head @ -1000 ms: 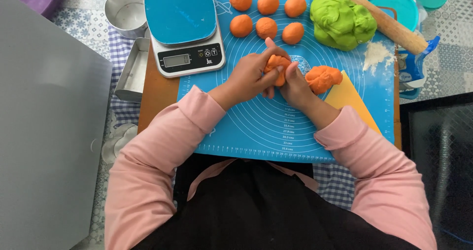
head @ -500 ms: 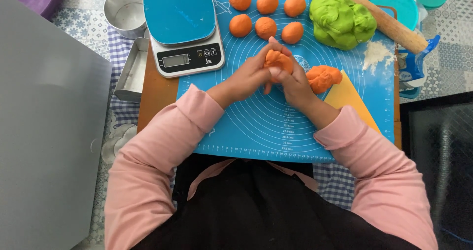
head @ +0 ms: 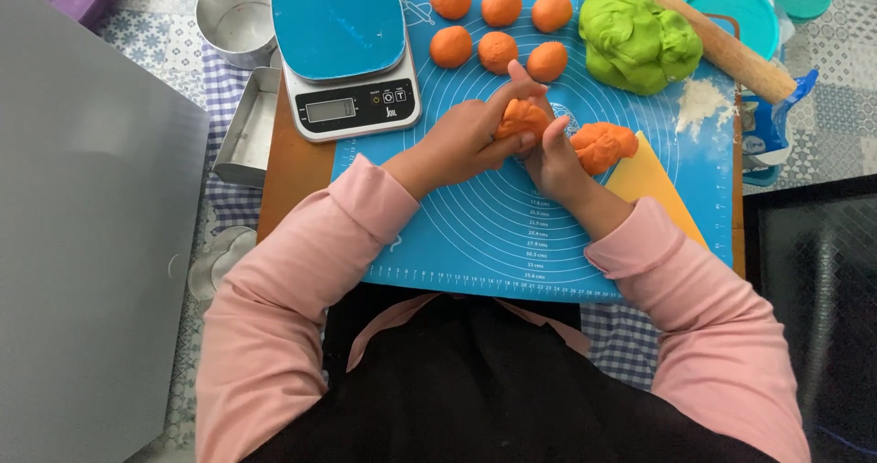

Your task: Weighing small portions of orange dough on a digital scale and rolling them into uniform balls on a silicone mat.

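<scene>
Your left hand and right hand are both pinched around one orange dough piece — held mid-mat, above the blue silicone mat. Ragged orange dough lump sits just right; open mat toward you, six orange dough balls beyond.

Bright even daylight, soft shadows, sharp focus

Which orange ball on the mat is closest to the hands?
The bottom-right orange ball of the six, just above the fingertips. The other five sit farther up or left.
</scene>
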